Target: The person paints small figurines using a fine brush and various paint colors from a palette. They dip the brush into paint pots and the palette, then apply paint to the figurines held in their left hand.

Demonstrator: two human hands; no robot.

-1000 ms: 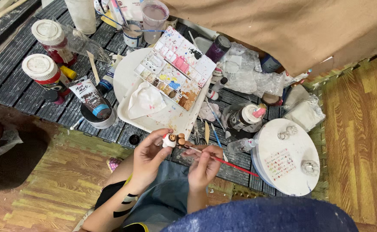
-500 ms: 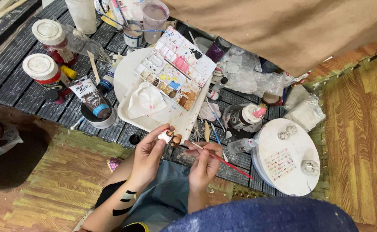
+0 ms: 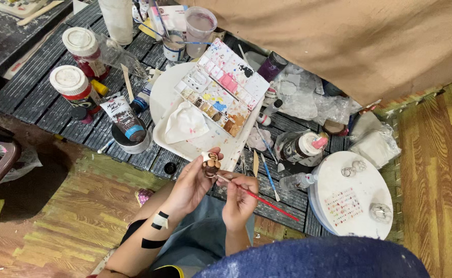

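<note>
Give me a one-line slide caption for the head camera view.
Left hand holds a small figurine while right hand touches a red-handled brush to it, beside a paint palette.

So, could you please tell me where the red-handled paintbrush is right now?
In the head view, the red-handled paintbrush is held in the right hand, low and centre, its tip against the small figurine in the left hand, just below the paint palette.

Below you, a dark slatted worktop [image 3: 40, 98], green-brown patterned floor mat [image 3: 76, 206], wooden floorboards [image 3: 437, 170] at right, tan cloth [image 3: 349, 41] draped above, even light.
</note>
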